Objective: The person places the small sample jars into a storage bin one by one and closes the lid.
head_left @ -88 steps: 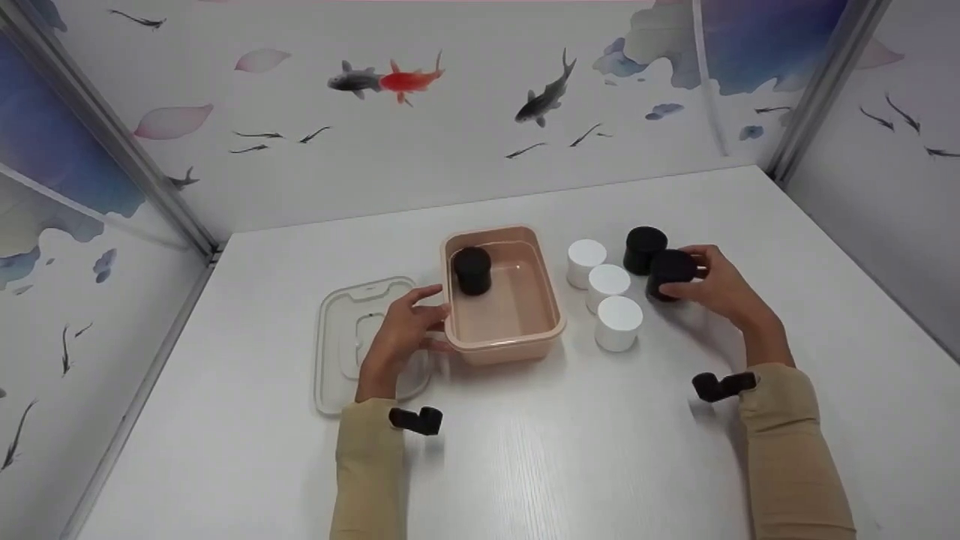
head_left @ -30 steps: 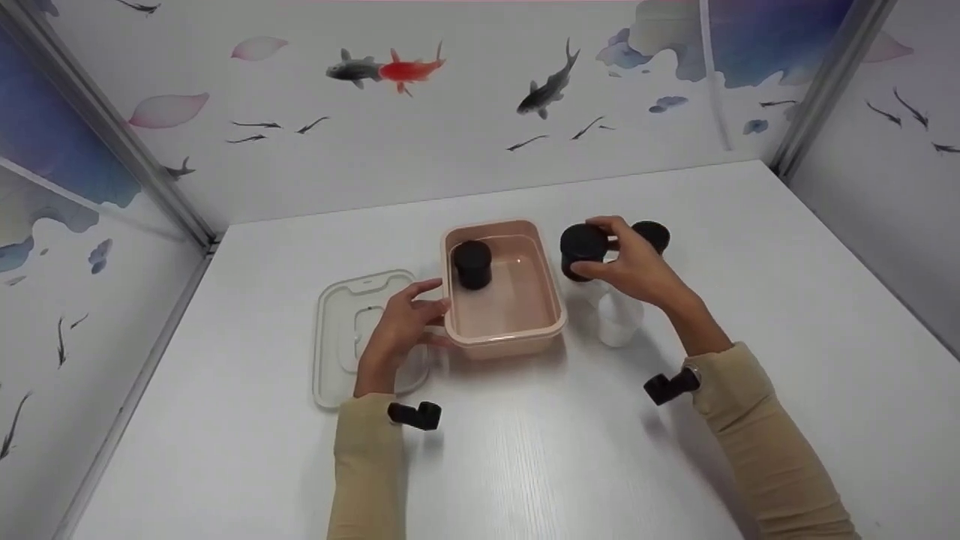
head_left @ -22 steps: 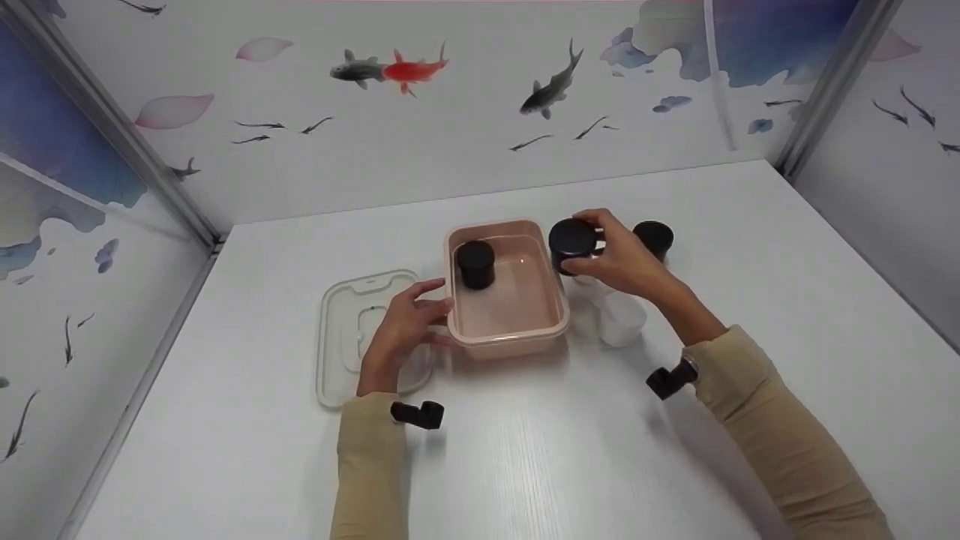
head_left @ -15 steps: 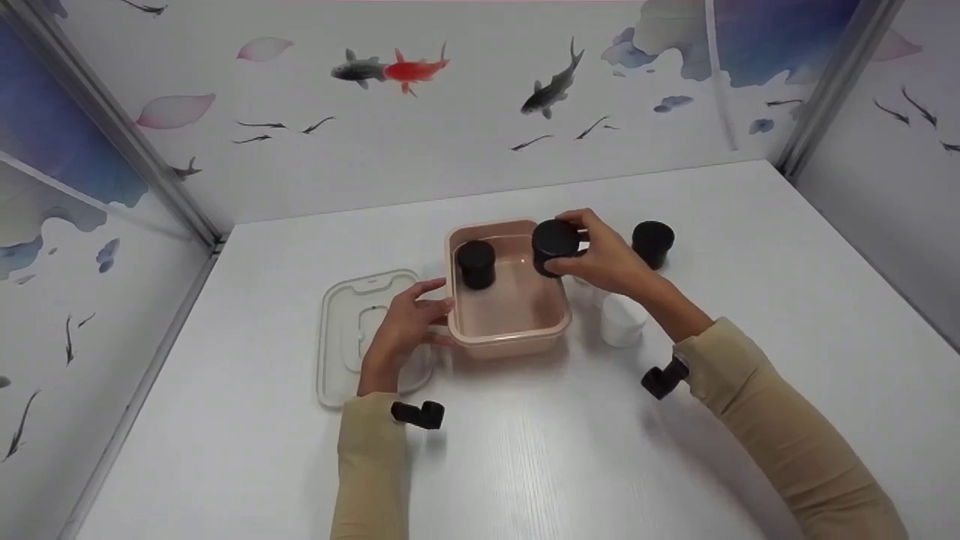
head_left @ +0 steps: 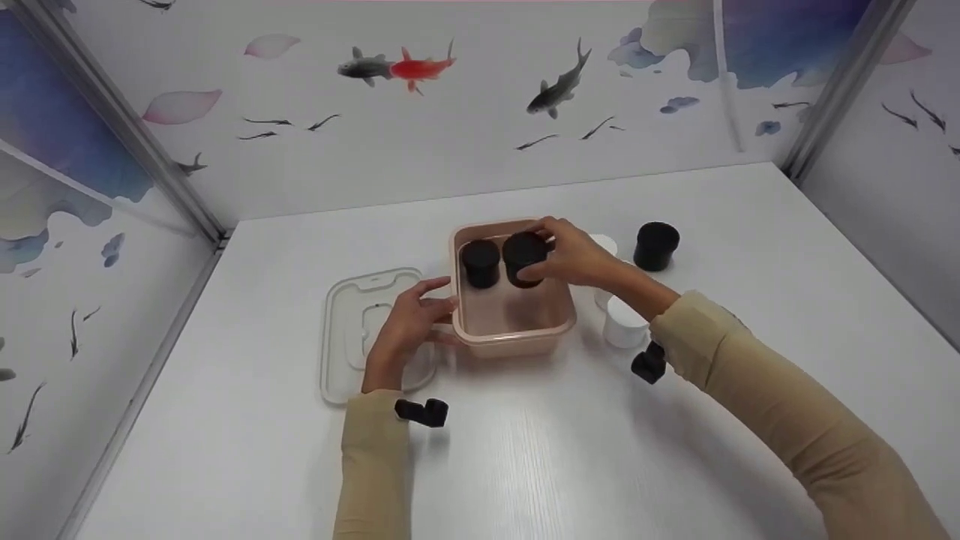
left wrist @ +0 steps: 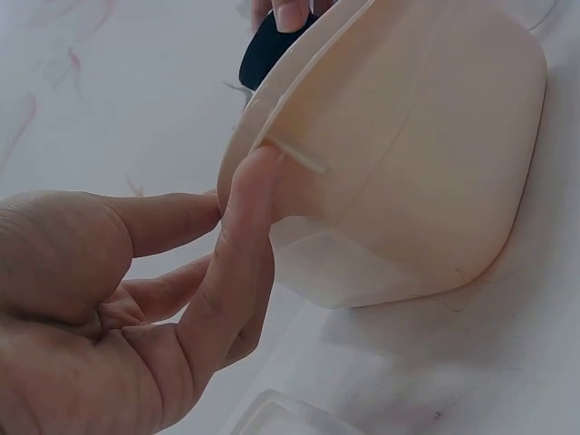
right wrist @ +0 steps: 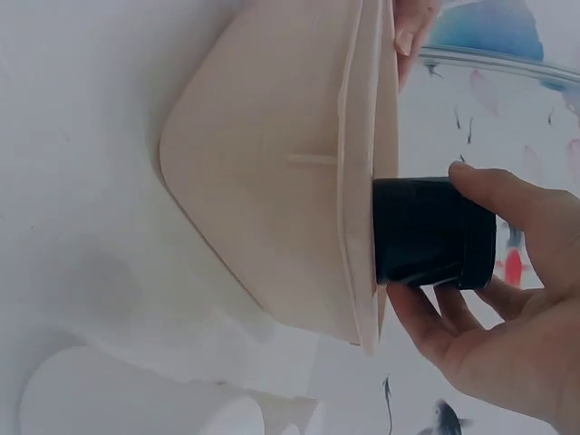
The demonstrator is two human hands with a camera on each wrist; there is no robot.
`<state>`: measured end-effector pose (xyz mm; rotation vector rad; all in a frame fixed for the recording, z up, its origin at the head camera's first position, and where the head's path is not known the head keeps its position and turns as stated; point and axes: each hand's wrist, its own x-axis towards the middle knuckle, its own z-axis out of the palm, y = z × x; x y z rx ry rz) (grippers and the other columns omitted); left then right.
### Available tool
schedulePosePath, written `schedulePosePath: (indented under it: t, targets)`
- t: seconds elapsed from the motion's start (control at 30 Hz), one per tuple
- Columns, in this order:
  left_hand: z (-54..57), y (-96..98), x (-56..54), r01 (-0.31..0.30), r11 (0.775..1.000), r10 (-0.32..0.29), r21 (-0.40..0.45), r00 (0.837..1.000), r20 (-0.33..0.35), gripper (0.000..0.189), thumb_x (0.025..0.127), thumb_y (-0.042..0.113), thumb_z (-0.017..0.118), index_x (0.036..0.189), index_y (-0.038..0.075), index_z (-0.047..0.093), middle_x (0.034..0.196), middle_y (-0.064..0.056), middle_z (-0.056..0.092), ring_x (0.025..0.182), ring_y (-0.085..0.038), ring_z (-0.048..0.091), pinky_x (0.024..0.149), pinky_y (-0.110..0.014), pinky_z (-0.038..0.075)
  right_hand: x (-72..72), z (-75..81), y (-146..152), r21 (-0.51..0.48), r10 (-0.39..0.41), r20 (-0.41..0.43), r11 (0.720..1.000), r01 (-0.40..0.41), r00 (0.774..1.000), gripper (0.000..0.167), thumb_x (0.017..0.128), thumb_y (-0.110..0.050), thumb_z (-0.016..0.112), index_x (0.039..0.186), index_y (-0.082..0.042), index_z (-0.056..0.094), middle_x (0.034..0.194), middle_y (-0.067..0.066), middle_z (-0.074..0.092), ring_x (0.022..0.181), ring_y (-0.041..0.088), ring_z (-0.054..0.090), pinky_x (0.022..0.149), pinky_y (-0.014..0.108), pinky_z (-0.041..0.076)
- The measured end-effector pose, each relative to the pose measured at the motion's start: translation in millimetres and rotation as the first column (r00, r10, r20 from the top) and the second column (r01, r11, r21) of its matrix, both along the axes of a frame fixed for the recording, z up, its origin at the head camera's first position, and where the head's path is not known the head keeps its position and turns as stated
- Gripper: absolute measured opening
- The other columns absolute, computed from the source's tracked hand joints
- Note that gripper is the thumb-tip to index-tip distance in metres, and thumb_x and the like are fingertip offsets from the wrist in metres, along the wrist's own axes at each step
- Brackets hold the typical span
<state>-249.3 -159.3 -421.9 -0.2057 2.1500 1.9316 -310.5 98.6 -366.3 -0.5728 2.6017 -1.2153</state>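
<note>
My right hand (head_left: 577, 255) grips a black lidded jar (head_left: 526, 259) between thumb and fingers at the far end of the pink plastic box (head_left: 514, 339). In the right wrist view the held jar (right wrist: 421, 234) stands out above the rim, its bottom hidden behind the box wall. Another black jar (head_left: 481, 264) stands upright inside, just left of the held one. My left hand (head_left: 405, 322) holds the box's left rim; the left wrist view shows the thumb at the rim's edge and a finger (left wrist: 245, 208) tucked beneath it.
A translucent whitish lid (head_left: 341, 341) lies left of the box, partly under my left hand. Right of the box stand white jars (head_left: 624, 324), partly hidden by my right arm. A third black jar (head_left: 656, 246) stands farther right. Patterned panels enclose the table at the back and sides.
My right hand has carried the black jar left from beside the other black jar, over the white jars, and down into the box's opening. The left hand has kept its hold.
</note>
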Motion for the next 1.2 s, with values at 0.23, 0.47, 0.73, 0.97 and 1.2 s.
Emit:
schedulePosePath:
  t: [0.23,0.47,0.73,0.97,1.2]
  targets:
    - [0.6,-0.5,0.7,0.008,1.000,-0.008,-0.001,1.000,-0.008,0.050,0.101,0.016,0.061,0.148,0.013,0.046,0.132,-0.024,0.065,0.111,-0.037,0.069,0.067,-0.036,0.065,-5.3,5.0,-13,0.060,0.058,0.043,0.996,-0.060,0.997,0.068,0.083,-0.016,0.081,0.140,-0.003,0.046,0.144,0.020,0.050,0.129,0.034,0.051,0.110,0.046,0.049]
    - [0.3,-2.0,1.7,0.010,1.000,-0.010,0.023,1.000,-0.014,0.050,0.101,0.015,0.061,0.148,0.012,0.046,0.132,-0.025,0.064,0.111,-0.038,0.069,0.067,-0.036,0.065,-11.7,19.6,-30,0.208,0.077,0.052,0.974,-0.086,0.996,0.070,0.082,-0.017,0.081,0.140,-0.001,0.045,0.144,0.021,0.051,0.127,0.033,0.053,0.112,0.046,0.047]
    - [-1.3,-2.1,1.6,0.006,1.000,-0.006,-0.015,1.000,-0.007,0.050,0.100,0.018,0.063,0.147,0.016,0.047,0.131,-0.019,0.066,0.104,-0.027,0.072,0.067,-0.034,0.065,-9.5,19.8,-48,0.280,0.174,0.005,0.945,-0.169,0.985,0.068,0.080,-0.014,0.083,0.137,0.003,0.050,0.137,0.022,0.056,0.121,0.032,0.057,0.107,0.045,0.052]
    - [-1.4,-1.8,0.9,0.005,1.000,-0.005,-0.020,1.000,-0.008,0.050,0.100,0.019,0.063,0.147,0.016,0.048,0.128,-0.019,0.067,0.104,-0.028,0.072,0.067,-0.034,0.065,-6.3,10.6,-58,0.342,0.156,0.000,0.928,-0.147,0.988,0.072,0.077,-0.016,0.087,0.137,0.004,0.051,0.131,0.021,0.061,0.115,0.030,0.058,0.104,0.044,0.053]
    - [-0.2,-1.6,1.5,0.001,1.000,-0.001,-0.012,1.000,-0.006,0.050,0.099,0.017,0.064,0.147,0.015,0.048,0.129,-0.019,0.066,0.106,-0.029,0.071,0.067,-0.033,0.065,-4.9,-0.6,-64,0.359,0.117,0.016,0.926,-0.115,0.993,0.072,0.077,-0.015,0.088,0.135,0.005,0.050,0.130,0.021,0.060,0.113,0.029,0.058,0.105,0.043,0.053]
